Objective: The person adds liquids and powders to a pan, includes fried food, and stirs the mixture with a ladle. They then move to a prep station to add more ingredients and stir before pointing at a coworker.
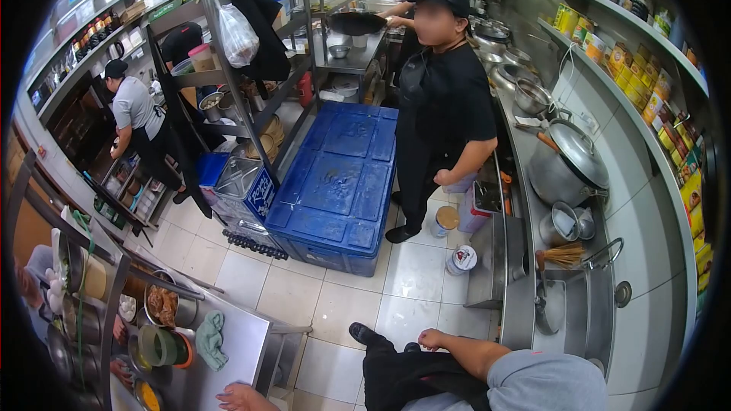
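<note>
A: Now, hand status first. We see our right hand [432,339] at the lower centre, fingers curled into a loose fist beside the black apron [407,377], holding nothing that we can make out.

B: Confirmed. Our left hand [242,397] sits at the bottom edge, cut off by the frame; it rests at the rim of the steel counter [242,339]. Whether it is open or closed, we cannot tell.

A: Nearest items: a green cloth [211,339] lies on that counter, just beside a green-rimmed container [161,345] and a bowl of fried food [161,304]. The contents of the lower bowls are partly hidden by the rack posts.

B: Noted. Ahead, a co-worker in black [442,106] stands between the blue crate [339,186] and the cooking line, one fist closed near the hip. A large lidded pot [567,164] sits on the line to our right, with a bamboo brush [562,256] below it.

A: A second person in grey [135,110] bends at the left shelving; the hands are too small to read.
</note>
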